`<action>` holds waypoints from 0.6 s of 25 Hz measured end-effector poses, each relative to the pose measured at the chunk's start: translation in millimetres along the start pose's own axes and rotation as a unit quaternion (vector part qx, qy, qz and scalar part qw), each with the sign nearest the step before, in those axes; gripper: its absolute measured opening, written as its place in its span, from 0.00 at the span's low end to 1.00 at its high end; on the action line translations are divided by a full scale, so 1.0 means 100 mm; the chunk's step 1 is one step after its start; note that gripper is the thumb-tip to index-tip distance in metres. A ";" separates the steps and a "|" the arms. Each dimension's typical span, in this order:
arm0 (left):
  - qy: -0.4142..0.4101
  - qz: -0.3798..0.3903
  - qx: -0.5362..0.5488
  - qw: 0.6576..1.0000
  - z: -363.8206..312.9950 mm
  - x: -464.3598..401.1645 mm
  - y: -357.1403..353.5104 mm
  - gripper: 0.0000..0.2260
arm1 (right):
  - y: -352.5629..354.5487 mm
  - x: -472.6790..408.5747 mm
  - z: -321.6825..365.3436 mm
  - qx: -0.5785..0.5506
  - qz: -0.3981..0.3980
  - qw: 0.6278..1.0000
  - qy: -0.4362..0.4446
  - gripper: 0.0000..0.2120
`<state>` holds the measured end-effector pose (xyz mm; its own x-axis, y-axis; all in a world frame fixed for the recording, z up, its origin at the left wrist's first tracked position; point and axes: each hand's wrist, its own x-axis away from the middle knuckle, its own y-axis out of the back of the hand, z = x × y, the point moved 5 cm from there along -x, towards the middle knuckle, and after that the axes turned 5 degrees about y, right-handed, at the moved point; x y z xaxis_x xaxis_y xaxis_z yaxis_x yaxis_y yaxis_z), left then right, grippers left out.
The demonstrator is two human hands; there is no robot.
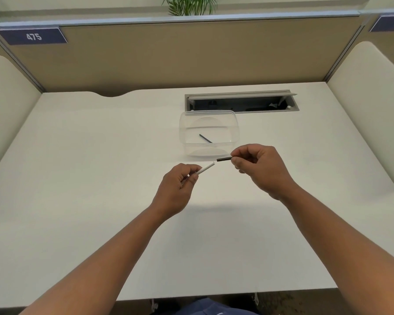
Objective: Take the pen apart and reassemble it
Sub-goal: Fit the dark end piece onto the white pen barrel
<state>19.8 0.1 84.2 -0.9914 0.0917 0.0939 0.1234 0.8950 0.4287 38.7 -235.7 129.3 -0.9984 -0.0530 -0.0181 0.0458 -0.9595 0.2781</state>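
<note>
My left hand [176,187] pinches a white pen barrel [206,168] that points up and to the right. My right hand [259,171] holds a short black pen piece [224,159] that points left toward the barrel's open end. A small gap separates the two parts above the white desk. A thin dark refill [205,138] lies slanted inside the clear plastic container [236,133], just behind my hands.
A white desk [100,155] with beige partition walls at the back and both sides. An open grey cable tray [241,103] is set into the desk behind the container. The desk's near edge runs along the bottom.
</note>
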 end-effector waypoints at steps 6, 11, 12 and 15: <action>-0.009 0.001 0.000 1.000 -0.03 0.01 0.01 0.09 | -0.01 0.01 0.07 0.013 0.015 1.000 0.003 0.04; -0.016 0.002 -0.005 1.000 -0.03 0.00 0.02 0.10 | -0.03 0.01 0.07 0.035 0.031 0.999 0.002 0.03; -0.018 0.003 -0.005 1.000 -0.02 0.00 0.02 0.10 | -0.03 0.00 0.06 0.037 0.031 0.999 0.002 0.03; -0.021 0.005 -0.009 1.000 -0.02 -0.01 0.02 0.10 | -0.04 -0.01 0.06 0.031 0.031 0.999 -0.001 0.04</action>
<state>20.9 0.9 86.8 -0.9910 0.1188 0.0610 0.1335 0.8864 0.4433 39.3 -230.5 133.8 -0.9937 -0.1119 0.0026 0.1062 -0.9355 0.3369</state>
